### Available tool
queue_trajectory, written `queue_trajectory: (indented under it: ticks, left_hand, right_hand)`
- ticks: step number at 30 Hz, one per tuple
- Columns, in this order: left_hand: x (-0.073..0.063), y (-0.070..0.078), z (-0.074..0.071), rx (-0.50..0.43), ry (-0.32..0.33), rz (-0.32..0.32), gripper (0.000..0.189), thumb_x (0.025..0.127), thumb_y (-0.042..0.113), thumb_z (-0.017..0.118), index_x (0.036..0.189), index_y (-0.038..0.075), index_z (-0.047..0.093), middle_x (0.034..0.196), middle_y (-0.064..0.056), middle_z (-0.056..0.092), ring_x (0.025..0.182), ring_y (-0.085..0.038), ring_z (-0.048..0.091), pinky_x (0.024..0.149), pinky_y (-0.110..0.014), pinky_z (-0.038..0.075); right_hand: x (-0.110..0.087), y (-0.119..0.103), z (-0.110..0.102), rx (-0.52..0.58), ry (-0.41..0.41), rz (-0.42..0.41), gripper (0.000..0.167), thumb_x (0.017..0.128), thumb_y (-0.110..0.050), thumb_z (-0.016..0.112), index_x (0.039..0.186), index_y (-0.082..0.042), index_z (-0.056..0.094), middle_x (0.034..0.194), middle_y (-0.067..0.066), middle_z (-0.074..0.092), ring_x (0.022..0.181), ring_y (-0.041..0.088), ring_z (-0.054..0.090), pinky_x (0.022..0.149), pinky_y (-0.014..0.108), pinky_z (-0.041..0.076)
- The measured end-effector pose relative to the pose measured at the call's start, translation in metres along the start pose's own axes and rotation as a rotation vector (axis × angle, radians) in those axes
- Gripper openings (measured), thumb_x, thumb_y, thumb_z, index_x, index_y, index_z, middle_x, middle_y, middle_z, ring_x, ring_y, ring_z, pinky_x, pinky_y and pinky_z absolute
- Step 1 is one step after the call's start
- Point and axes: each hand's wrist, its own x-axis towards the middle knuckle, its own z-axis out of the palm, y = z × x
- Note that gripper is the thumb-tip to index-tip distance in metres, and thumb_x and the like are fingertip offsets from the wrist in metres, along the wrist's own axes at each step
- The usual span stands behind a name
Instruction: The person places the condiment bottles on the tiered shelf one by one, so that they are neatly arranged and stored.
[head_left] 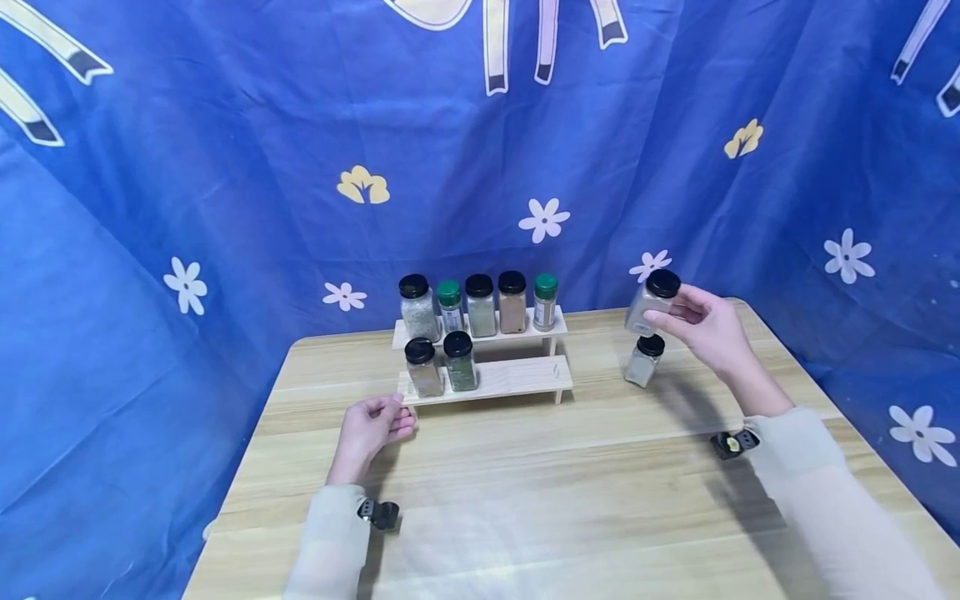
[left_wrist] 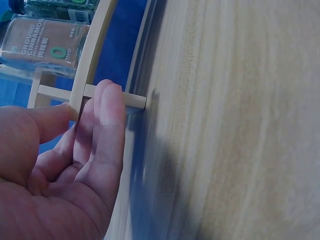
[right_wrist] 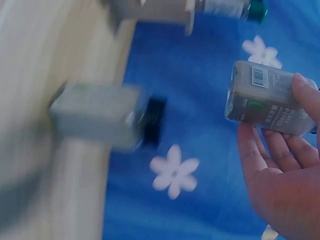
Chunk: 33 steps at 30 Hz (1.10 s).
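Note:
My right hand (head_left: 708, 329) holds a square glass jar with a black lid, labelled black pepper (right_wrist: 267, 97), tilted and raised off the table. Below it, another black-lidded spice jar (head_left: 642, 363) stands upright on the table. With thumb above and fingers below, my left hand (left_wrist: 75, 155) pinches the left end of a two-tier wooden spice rack (head_left: 517, 377). On the lower tier's left half stand a ground cinnamon jar (left_wrist: 45, 44) and a jar of green herbs (head_left: 461, 363). The upper tier bears several jars, including two with green lids (head_left: 546, 287).
The rack stands on a wood-grain table (head_left: 480, 500), near its back edge. Behind and at both sides hangs a blue cloth (head_left: 247, 208) printed with flowers. In the right wrist view, the standing jar and rack are blurred.

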Motion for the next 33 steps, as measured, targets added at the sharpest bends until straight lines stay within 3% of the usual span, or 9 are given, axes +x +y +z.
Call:
queue_trajectory:
  ticks: [3, 11, 17, 24, 33]
  left_hand:
    - [0.0, 0.0, -0.001, -0.003, -0.001, -0.001, 0.046, 0.11, 0.022, 0.057, 0.136, -0.015, 0.053, 0.094, -0.01, 0.076, 0.078, -0.012, 0.077, 0.08, -0.027, 0.07]
    - [-0.001, 0.005, -0.002, 0.003, 0.007, 0.009, 0.045, 0.11, 0.022, 0.057, 0.136, -0.015, 0.053, 0.093, -0.009, 0.076, 0.078, -0.012, 0.077, 0.08, -0.027, 0.07]
    - [-0.003, 0.002, 0.0, 0.003, 0.003, 0.002, 0.045, 0.111, 0.021, 0.056, 0.136, -0.016, 0.053, 0.097, -0.013, 0.077, 0.079, -0.013, 0.077, 0.08, -0.027, 0.071]
    - [-0.003, 0.0, 0.0, -0.003, 0.008, 0.013, 0.043, 0.11, 0.021, 0.057, 0.134, -0.015, 0.055, 0.097, -0.014, 0.076, 0.078, -0.013, 0.077, 0.079, -0.027, 0.071]
    - [-0.004, -0.001, 0.0, -0.004, 0.009, 0.017, 0.041, 0.11, 0.02, 0.057, 0.132, -0.015, 0.056, 0.096, -0.013, 0.076, 0.079, -0.014, 0.077, 0.079, -0.028, 0.071]
  right_hand:
    - [0.002, -0.016, 0.019, 0.016, -0.034, -0.023, 0.052, 0.091, -0.023, 0.085, 0.135, -0.002, 0.067, 0.101, -0.025, 0.072, 0.096, -0.009, 0.069, 0.085, 0.004, 0.059]
    - [0.007, -0.041, 0.07, 0.099, -0.182, -0.078, 0.054, 0.09, -0.023, 0.087, 0.137, -0.007, 0.067, 0.125, 0.016, 0.075, 0.103, 0.004, 0.074, 0.092, 0.016, 0.064]
    - [0.004, -0.047, 0.107, 0.198, -0.282, -0.101, 0.051, 0.088, -0.015, 0.087, 0.135, -0.006, 0.068, 0.126, 0.018, 0.075, 0.11, 0.017, 0.076, 0.094, 0.023, 0.066]
    - [-0.001, -0.041, 0.15, 0.208, -0.337, -0.066, 0.051, 0.087, -0.009, 0.086, 0.134, 0.0, 0.068, 0.128, 0.021, 0.074, 0.115, 0.033, 0.075, 0.095, 0.023, 0.066]
    - [-0.005, -0.024, 0.196, 0.226, -0.391, -0.038, 0.053, 0.087, -0.009, 0.087, 0.135, 0.001, 0.066, 0.131, 0.021, 0.072, 0.12, 0.035, 0.072, 0.103, 0.03, 0.064]
